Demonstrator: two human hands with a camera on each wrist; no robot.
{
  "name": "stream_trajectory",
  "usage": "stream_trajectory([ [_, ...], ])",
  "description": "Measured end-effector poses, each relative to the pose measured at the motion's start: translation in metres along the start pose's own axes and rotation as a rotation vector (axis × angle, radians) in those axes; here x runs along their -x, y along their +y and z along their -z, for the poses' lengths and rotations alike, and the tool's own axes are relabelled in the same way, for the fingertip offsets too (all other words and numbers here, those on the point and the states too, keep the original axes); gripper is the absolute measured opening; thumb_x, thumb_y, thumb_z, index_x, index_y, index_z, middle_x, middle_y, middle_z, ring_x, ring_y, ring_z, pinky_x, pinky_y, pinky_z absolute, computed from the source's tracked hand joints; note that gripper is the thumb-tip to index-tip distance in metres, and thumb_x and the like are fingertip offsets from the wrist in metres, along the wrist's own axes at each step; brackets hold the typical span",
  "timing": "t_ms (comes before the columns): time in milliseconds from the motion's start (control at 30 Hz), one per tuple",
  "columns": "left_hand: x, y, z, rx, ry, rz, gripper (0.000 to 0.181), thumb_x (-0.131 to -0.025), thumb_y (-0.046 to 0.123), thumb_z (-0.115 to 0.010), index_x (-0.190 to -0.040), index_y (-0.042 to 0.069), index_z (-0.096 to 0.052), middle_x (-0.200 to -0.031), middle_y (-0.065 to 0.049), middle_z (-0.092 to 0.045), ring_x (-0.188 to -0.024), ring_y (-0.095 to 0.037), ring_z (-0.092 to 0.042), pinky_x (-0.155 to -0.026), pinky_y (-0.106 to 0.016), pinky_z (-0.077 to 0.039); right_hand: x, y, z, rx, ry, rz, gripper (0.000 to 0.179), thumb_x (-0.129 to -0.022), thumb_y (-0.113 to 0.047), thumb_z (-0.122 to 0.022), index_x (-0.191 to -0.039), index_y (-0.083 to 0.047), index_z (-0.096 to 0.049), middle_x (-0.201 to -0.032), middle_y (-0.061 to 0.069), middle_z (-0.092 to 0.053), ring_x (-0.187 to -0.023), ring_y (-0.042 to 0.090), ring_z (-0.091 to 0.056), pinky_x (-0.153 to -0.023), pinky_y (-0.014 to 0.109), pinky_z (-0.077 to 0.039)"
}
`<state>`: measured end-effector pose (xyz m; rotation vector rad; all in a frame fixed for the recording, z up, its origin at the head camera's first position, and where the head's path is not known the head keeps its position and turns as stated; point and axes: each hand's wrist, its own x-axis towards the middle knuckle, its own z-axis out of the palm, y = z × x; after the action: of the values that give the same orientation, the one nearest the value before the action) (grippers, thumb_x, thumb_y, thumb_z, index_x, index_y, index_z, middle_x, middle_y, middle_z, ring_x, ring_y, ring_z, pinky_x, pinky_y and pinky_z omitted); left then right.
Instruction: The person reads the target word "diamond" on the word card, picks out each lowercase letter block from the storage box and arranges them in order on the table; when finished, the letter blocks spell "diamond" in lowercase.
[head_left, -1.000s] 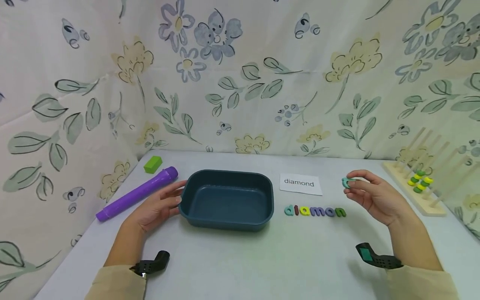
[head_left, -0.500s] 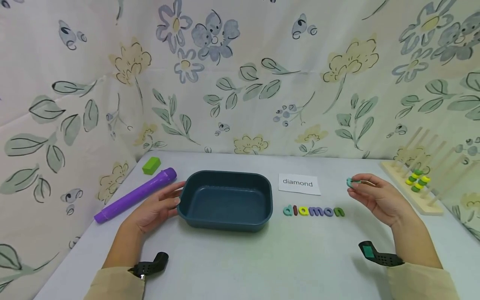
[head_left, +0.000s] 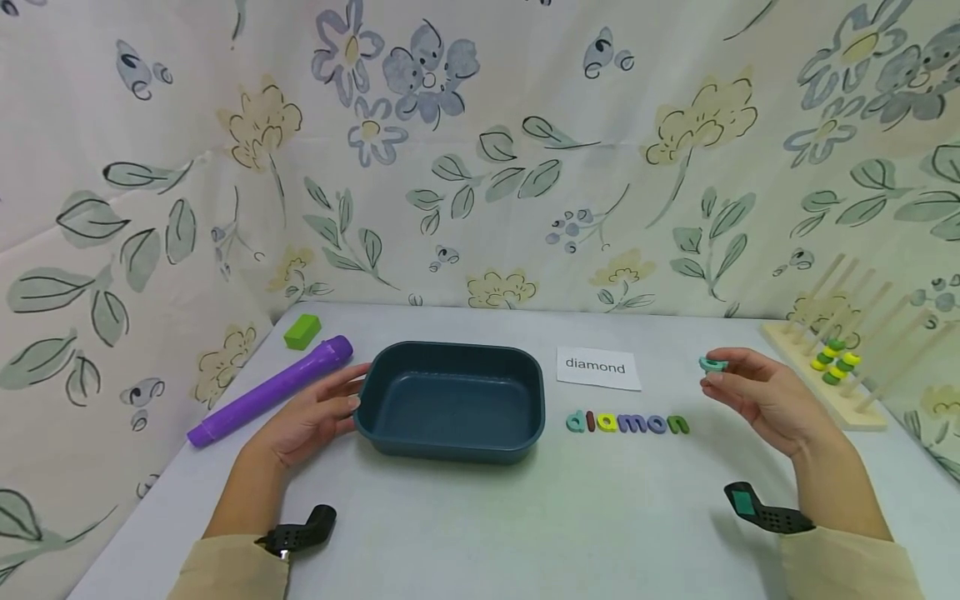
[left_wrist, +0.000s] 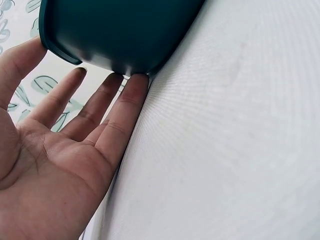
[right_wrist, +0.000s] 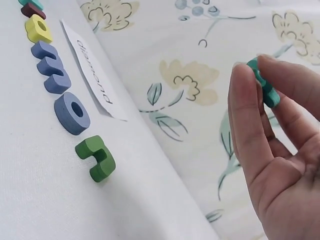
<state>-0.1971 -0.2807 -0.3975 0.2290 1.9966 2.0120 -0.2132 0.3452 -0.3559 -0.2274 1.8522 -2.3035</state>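
Raised above the right part of the table, my right hand (head_left: pixel 768 400) pinches a small teal letter (right_wrist: pixel 270 95) between thumb and fingertips. Its full shape is partly covered by the fingers. Lower left of that hand lies a row of coloured letters reading "diamon", from a teal d (head_left: pixel 575 422) to a green n (right_wrist: pixel 98 159). Behind the row a white card (head_left: pixel 597 368) bears the word "diamond". My left hand (head_left: pixel 311 421) touches the left side of a dark teal rectangular bin (head_left: pixel 457 450) with extended fingers; in the left wrist view the fingertips (left_wrist: pixel 134 85) meet its wall.
A purple tube-like stick (head_left: pixel 270 392) lies left of the bin, with a green block (head_left: pixel 302 331) behind it. At the far right stands a wooden peg rack (head_left: pixel 825 375) with green and yellow beads. Floral cloth (head_left: pixel 480 167) hangs behind the table.
My right hand has drifted slightly right, away from the row, and the teal letter has turned flatter in its fingers. The left hand stays at the bin. The head view shifted slightly.
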Motion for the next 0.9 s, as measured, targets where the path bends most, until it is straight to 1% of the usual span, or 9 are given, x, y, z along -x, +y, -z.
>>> stream_trajectory([
  [133, 0.0, 0.001, 0.0, -0.003, 0.007, 0.008, 0.064, -0.104, 0.015, -0.06, -0.162, 0.01, -0.033, -0.168, -0.025, -0.025, -0.124, -0.01, -0.063, -0.1, -0.031, -0.056, 0.002, -0.001, 0.0, 0.014, 0.021, 0.001, 0.028, -0.103, 0.004, -0.056, -0.113, -0.013, -0.075, -0.101, -0.001, -0.069, -0.087, 0.015, -0.074, -0.082, 0.026, -0.062],
  [233, 0.0, 0.001, 0.0, -0.01, 0.009, 0.004, 0.064, -0.104, 0.015, -0.06, -0.162, 0.01, -0.033, -0.168, -0.025, -0.025, -0.124, -0.009, -0.063, -0.1, -0.031, -0.056, 0.003, -0.003, 0.0, 0.065, 0.065, -0.012, 0.023, -0.102, 0.0, -0.06, -0.111, -0.014, -0.076, -0.097, -0.003, -0.07, -0.082, 0.013, -0.072, -0.078, 0.024, -0.062],
  [367, 0.001, 0.001, 0.0, -0.015, 0.006, 0.0, 0.065, -0.104, 0.015, -0.06, -0.162, 0.008, -0.031, -0.167, -0.026, -0.024, -0.124, -0.009, -0.063, -0.1, -0.03, -0.056, 0.004, -0.005, 0.001, 0.169, 0.128, -0.028, 0.015, -0.1, -0.006, -0.066, -0.107, -0.016, -0.076, -0.092, -0.005, -0.07, -0.076, 0.013, -0.066, -0.073, 0.022, -0.06],
  [433, 0.001, 0.001, 0.0, -0.015, 0.005, 0.003, 0.066, -0.104, 0.016, -0.06, -0.162, 0.008, -0.03, -0.167, -0.026, -0.024, -0.124, -0.009, -0.063, -0.1, -0.03, -0.056, 0.005, -0.006, 0.002, 0.239, 0.143, -0.019, 0.012, -0.1, -0.01, -0.067, -0.106, -0.016, -0.076, -0.093, -0.006, -0.07, -0.078, 0.012, -0.066, -0.074, 0.021, -0.059],
  [533, 0.001, 0.001, 0.0, -0.016, 0.004, 0.006, 0.066, -0.104, 0.016, -0.06, -0.163, 0.009, -0.03, -0.168, -0.025, -0.024, -0.124, -0.009, -0.063, -0.1, -0.03, -0.056, 0.005, -0.008, 0.002, 0.297, 0.116, 0.021, 0.011, -0.1, -0.009, -0.067, -0.108, -0.012, -0.074, -0.101, -0.01, -0.075, -0.086, 0.008, -0.073, -0.078, 0.021, -0.061],
  [600, 0.001, 0.001, 0.0, -0.015, 0.002, 0.005, 0.066, -0.104, 0.016, -0.06, -0.163, 0.008, -0.03, -0.168, -0.025, -0.024, -0.124, -0.009, -0.063, -0.1, -0.031, -0.056, 0.006, -0.008, 0.002, 0.295, 0.08, 0.053, 0.012, -0.101, -0.006, -0.065, -0.109, -0.01, -0.073, -0.105, -0.008, -0.078, -0.091, 0.01, -0.076, -0.079, 0.024, -0.062],
  [700, 0.001, 0.001, 0.0, -0.017, 0.002, 0.006, 0.066, -0.104, 0.016, -0.059, -0.163, 0.008, -0.029, -0.168, -0.025, -0.024, -0.123, -0.009, -0.063, -0.1, -0.031, -0.056, 0.007, -0.009, 0.004, 0.28, 0.053, 0.073, 0.014, -0.102, -0.003, -0.062, -0.111, -0.009, -0.072, -0.103, -0.003, -0.079, -0.088, 0.015, -0.078, -0.078, 0.027, -0.063],
  [800, 0.001, 0.002, 0.0, -0.026, 0.005, 0.008, 0.067, -0.104, 0.017, -0.059, -0.163, 0.008, -0.029, -0.168, -0.024, -0.024, -0.124, -0.009, -0.062, -0.1, -0.03, -0.056, 0.008, -0.011, 0.007, 0.308, 0.069, 0.056, 0.016, -0.102, -0.005, -0.062, -0.112, -0.012, -0.072, -0.098, -0.003, -0.076, -0.084, 0.015, -0.076, -0.076, 0.026, -0.063],
  [900, 0.001, 0.002, 0.0, -0.031, 0.006, 0.009, 0.067, -0.104, 0.018, -0.059, -0.163, 0.009, -0.029, -0.168, -0.024, -0.024, -0.124, -0.009, -0.062, -0.1, -0.03, -0.056, 0.01, -0.013, 0.011, 0.361, 0.078, 0.023, 0.019, -0.103, -0.008, -0.061, -0.118, -0.018, -0.069, -0.097, -0.004, -0.075, -0.082, 0.016, -0.075, -0.075, 0.026, -0.063],
])
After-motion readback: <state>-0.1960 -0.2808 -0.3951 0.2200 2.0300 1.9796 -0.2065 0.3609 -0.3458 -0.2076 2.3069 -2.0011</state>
